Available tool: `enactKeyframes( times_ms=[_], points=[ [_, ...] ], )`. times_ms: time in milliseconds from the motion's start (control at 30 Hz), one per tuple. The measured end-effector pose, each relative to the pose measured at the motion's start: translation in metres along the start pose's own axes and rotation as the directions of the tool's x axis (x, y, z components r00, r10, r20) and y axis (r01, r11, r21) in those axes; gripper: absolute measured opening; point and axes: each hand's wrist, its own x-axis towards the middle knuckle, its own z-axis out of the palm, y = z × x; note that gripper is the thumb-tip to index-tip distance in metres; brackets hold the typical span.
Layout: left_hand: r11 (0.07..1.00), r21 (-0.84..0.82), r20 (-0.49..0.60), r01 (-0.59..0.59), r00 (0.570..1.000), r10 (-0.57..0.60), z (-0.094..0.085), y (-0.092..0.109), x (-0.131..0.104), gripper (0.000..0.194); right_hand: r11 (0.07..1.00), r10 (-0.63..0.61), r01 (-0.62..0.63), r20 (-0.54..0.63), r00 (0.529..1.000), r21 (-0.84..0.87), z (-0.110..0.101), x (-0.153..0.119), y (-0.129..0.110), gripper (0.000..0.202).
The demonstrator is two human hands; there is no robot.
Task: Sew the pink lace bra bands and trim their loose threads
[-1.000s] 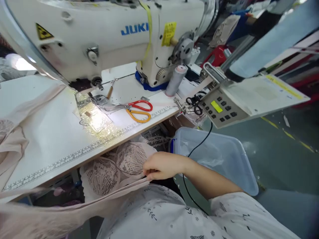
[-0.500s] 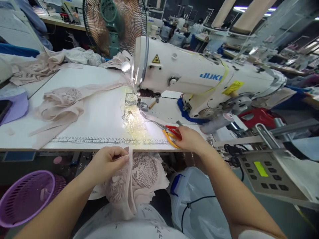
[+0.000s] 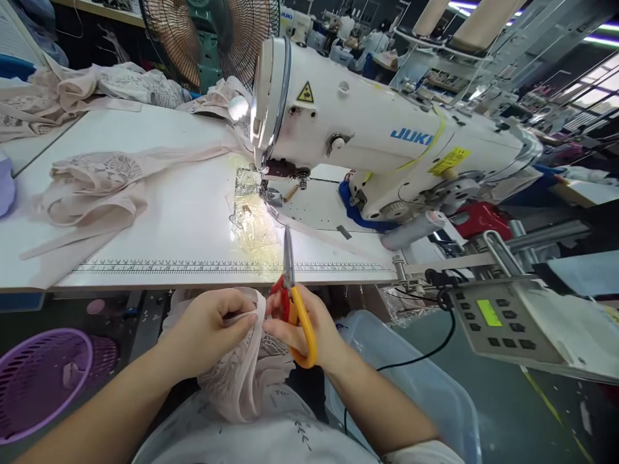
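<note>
My left hand [image 3: 215, 332] pinches the edge strap of a pale pink lace garment [image 3: 236, 380] in front of the table edge. Close beside it, my right hand [image 3: 307, 325] is closed around scissors [image 3: 304, 328] with red and orange handles, blades pointing up and away over the ruler strip [image 3: 193, 267]. The right fingertips are at the pink strap. Behind the blades stands a white sewing machine [image 3: 362, 122], its lamp lit at the needle. Another pink lace garment [image 3: 97, 187] lies on the table to the left, with a band running toward the needle.
A purple basket [image 3: 46, 386] stands low on the left. Under the table at the right is a clear plastic bin [image 3: 411, 393], crossed by a black cable. A control panel [image 3: 507, 322] juts out at the right. A fan [image 3: 207, 38] stands behind the table.
My right hand has drawn back from the tabletop with the scissors to beside my left hand. The scissors now point upward. The head view has shifted slightly.
</note>
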Motion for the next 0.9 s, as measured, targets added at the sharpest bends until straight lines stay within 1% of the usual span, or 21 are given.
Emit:
enactKeyframes(
  times_ms=[67, 100, 167, 233, 300, 400, 467, 500, 567, 633, 700, 733, 800, 900],
  points=[
    [0.999, 0.043, -0.010, -0.026, 1.000, 0.027, 0.000, 0.001, 0.001, 0.023, 0.997, -0.067, 0.067, -0.032, 0.997, 0.021, 0.007, 0.008, -0.002, 0.028],
    [0.998, 0.053, -0.016, -0.034, 0.999, 0.035, 0.000, 0.001, 0.001, 0.022, 0.996, -0.078, 0.079, -0.034, 0.996, 0.031, 0.009, 0.011, -0.003, 0.027],
    [0.998, 0.061, -0.009, -0.035, 0.999, 0.036, -0.002, 0.001, 0.000, 0.022, 0.997, -0.066, 0.067, -0.014, 0.998, 0.050, 0.010, 0.014, -0.004, 0.028],
    [0.999, 0.049, 0.027, -0.014, 1.000, 0.013, -0.003, -0.001, -0.001, 0.023, 0.997, -0.055, 0.055, 0.001, 0.998, 0.055, 0.011, 0.016, -0.003, 0.027],
    [1.000, 0.006, 0.052, 0.019, 0.998, -0.019, -0.002, -0.004, -0.002, 0.026, 0.997, -0.060, 0.059, 0.003, 0.998, 0.049, 0.012, 0.016, -0.001, 0.026],
    [0.994, -0.099, 0.048, 0.047, 0.998, -0.042, 0.001, -0.010, -0.003, 0.030, 0.996, -0.072, 0.073, -0.005, 0.997, 0.045, 0.015, 0.017, 0.000, 0.025],
    [0.985, -0.154, 0.064, 0.075, 0.996, -0.066, 0.002, -0.013, -0.003, 0.032, 0.996, -0.082, 0.082, 0.012, 0.997, 0.045, 0.014, 0.016, 0.001, 0.026],
    [0.980, -0.173, 0.074, 0.101, 0.993, -0.089, 0.001, -0.014, -0.003, 0.032, 0.995, -0.089, 0.087, 0.043, 0.995, 0.048, 0.011, 0.015, 0.001, 0.028],
    [0.965, -0.206, 0.096, 0.161, 0.985, -0.144, -0.001, -0.016, -0.003, 0.032, 0.994, -0.109, 0.106, 0.164, 0.980, 0.027, 0.001, 0.012, 0.002, 0.037],
    [0.944, -0.248, 0.112, 0.216, 0.975, -0.193, -0.005, -0.018, -0.004, 0.032, 0.990, -0.103, 0.130, 0.332, 0.938, -0.059, -0.013, 0.006, 0.005, 0.052],
    [0.923, -0.291, 0.123, 0.253, 0.966, -0.226, -0.009, -0.020, -0.004, 0.032, 0.966, -0.019, 0.134, 0.458, 0.889, -0.220, -0.028, -0.003, 0.011, 0.063],
    [0.914, -0.311, 0.125, 0.262, 0.964, -0.234, -0.010, -0.022, -0.004, 0.032, 0.944, 0.041, 0.126, 0.488, 0.872, -0.304, -0.034, -0.007, 0.015, 0.066],
    [0.901, -0.336, 0.131, 0.274, 0.961, -0.244, -0.012, -0.024, -0.003, 0.031, 0.892, 0.141, 0.111, 0.501, 0.854, -0.439, -0.042, -0.016, 0.021, 0.069],
    [0.901, -0.329, 0.151, 0.283, 0.958, -0.245, -0.012, -0.027, 0.000, 0.032, 0.843, 0.191, 0.120, 0.501, 0.844, -0.524, -0.042, -0.022, 0.026, 0.071]
  ],
)
